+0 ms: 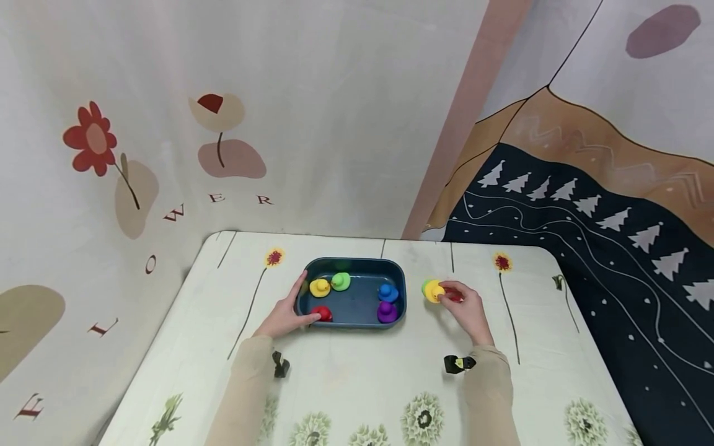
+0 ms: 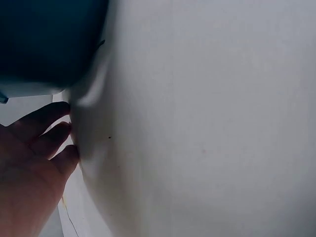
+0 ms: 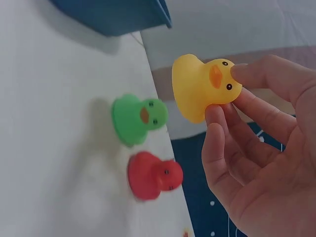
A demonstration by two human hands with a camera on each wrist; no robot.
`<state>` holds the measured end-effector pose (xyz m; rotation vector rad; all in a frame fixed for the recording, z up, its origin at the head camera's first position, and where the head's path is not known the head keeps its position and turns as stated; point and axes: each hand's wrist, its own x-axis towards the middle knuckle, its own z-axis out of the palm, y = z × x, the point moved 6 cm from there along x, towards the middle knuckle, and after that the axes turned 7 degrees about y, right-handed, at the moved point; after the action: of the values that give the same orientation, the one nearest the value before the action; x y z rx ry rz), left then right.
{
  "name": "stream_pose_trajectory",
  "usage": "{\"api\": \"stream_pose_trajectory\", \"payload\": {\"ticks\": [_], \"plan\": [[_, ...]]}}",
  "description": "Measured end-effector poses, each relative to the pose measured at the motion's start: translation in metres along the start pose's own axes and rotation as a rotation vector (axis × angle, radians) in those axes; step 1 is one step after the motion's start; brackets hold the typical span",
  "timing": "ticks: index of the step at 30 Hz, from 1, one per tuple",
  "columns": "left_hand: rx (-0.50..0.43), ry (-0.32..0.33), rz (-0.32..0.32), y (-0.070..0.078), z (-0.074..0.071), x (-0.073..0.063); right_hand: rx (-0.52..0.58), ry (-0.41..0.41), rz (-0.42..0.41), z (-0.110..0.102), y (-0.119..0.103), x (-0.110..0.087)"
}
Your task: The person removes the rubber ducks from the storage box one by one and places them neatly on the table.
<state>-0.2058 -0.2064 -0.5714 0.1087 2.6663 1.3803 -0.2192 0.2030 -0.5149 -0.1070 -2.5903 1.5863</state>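
Observation:
My right hand pinches a yellow rubber duck between thumb and fingers, above the table to the right of a dark blue tray. Under it a green rubber duck and a red rubber duck stand on the table; in the head view the hand and held duck partly cover them. My left hand rests at the tray's front left corner, fingers extended along the left side and thumb along the front, beside a red duck inside. Three of its fingers show below the tray in the left wrist view.
Inside the tray are also a yellow duck and a green duck at left, with a blue duck and a purple duck at right. A flower-print cloth covers the table. Printed curtains hang behind.

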Motion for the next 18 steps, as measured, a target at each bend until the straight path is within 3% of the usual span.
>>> {"api": "stream_pose_trajectory", "payload": {"ticks": [18], "plan": [[-0.002,0.006,0.017,-0.002,0.000,0.000,-0.161,-0.015,-0.028,-0.043,0.027,0.007]]}}
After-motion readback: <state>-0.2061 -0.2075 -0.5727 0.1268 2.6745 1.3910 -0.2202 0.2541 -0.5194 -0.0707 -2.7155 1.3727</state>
